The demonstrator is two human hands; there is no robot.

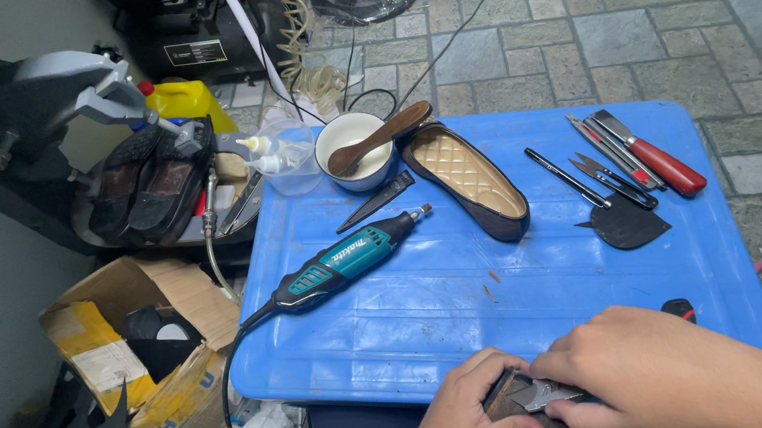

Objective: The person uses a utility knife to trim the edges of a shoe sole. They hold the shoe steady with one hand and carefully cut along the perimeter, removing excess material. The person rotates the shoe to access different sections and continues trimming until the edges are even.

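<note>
At near table edge, left hand and right hand grip dark sole piece; steady, even pressure advisable.

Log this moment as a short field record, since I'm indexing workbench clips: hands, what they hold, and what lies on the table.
left hand: grips a dark shoe piece at the table's near edge
right hand: presses a small blade on the piece
table: blue, plastic
rotary tool: teal, corded, lying left of centre
shoe: dark flat, quilted tan insole, behind the tool
bowl: white, wooden spoon across it
hand tools: far right, one red-handled
box: cardboard, on floor at left
</note>
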